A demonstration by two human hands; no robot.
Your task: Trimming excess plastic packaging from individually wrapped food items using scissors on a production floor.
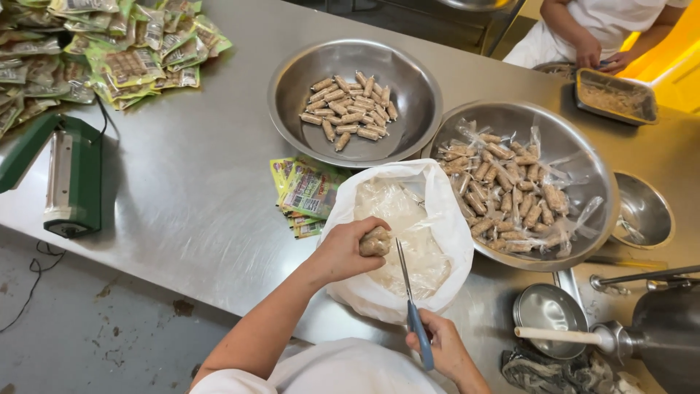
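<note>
Head camera looks steeply down, close over the steel table (189, 182).

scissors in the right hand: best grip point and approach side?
Grip the blue handle, where the right hand holds it, coming from the near table edge. The scissors point away, thin metal blades over the white bag close to the left hand, so the blade end probably suits no grasp.
</note>
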